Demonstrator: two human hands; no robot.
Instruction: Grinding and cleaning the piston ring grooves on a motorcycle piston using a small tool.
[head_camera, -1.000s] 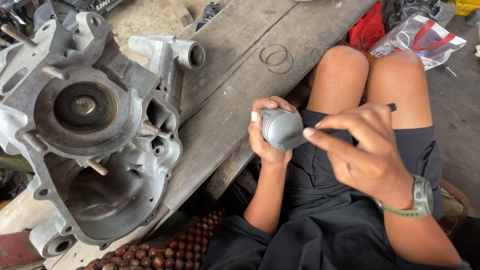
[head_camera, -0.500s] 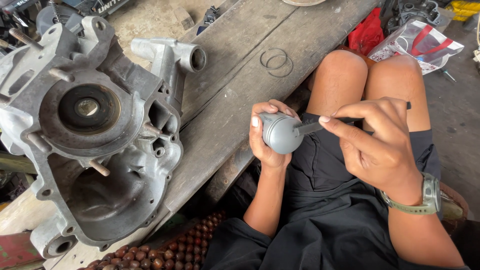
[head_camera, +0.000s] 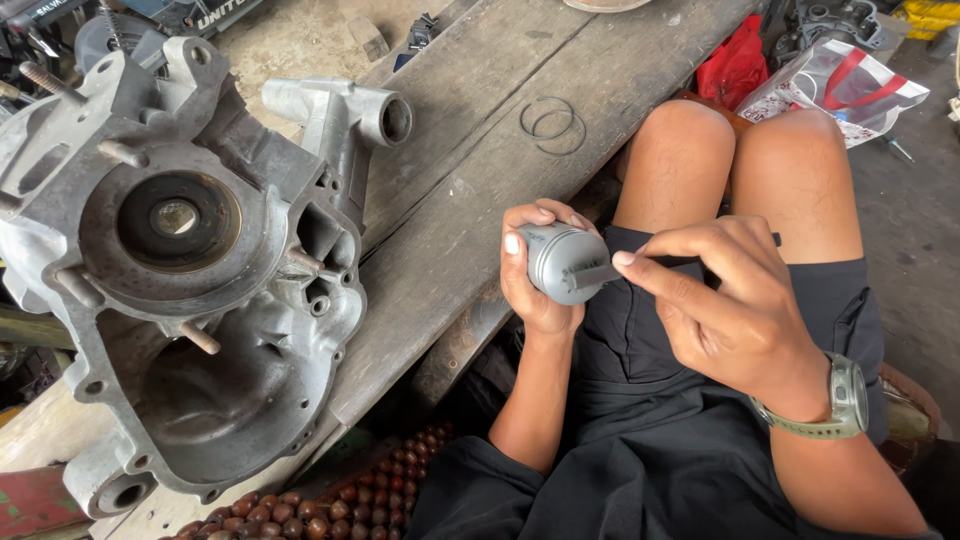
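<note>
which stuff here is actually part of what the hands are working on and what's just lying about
In hand:
- grey piston, gripped by the left hand
- thin flat tool, pinched in the right hand, its tip on the piston's side

Lying about:
- engine crankcase on the wooden bench
- two thin wire rings on the bench
- red and clear plastic bags
- brown bead mat

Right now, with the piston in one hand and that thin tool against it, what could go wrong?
The thin tool could slip off the piston toward the left hand fingers wrapped around it. The piston is held over the lap, unsupported; dropped, it might fall off the bench. The loose rings could get knocked away.
</note>
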